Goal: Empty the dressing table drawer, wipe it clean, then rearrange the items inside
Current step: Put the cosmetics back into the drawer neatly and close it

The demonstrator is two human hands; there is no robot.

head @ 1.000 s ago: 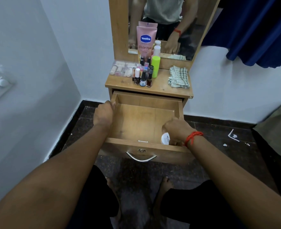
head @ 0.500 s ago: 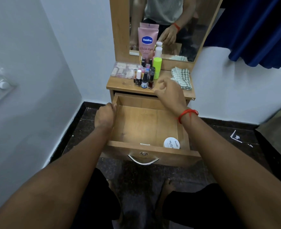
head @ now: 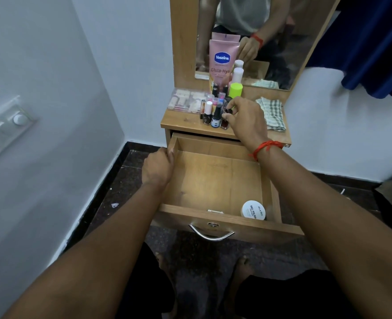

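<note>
The wooden drawer [head: 213, 180] stands pulled out, and a round white nail polish remover tub [head: 253, 210] lies in its front right corner. My left hand [head: 158, 166] grips the drawer's left wall. Above the tabletop, my right hand [head: 245, 118] pinches the dark cap of a nail polish bottle [head: 227, 111] in a cluster of small bottles [head: 213, 116]. Behind them stand a pink Vaseline tube [head: 222, 61], a green-capped bottle [head: 235, 89] and a clear compartment box [head: 185, 101].
A checked cloth [head: 272, 113] lies at the right of the tabletop [head: 179, 122]. The mirror [head: 282, 42] rises behind. A white wall with a switch plate [head: 3, 127] is close on the left, a blue curtain [head: 374, 42] at right. My feet are on the dark floor [head: 126, 180] below.
My right hand let go of the white tub in the drawer, rose to the tabletop and took hold of a nail polish bottle. My left hand stayed on the drawer's wall.
</note>
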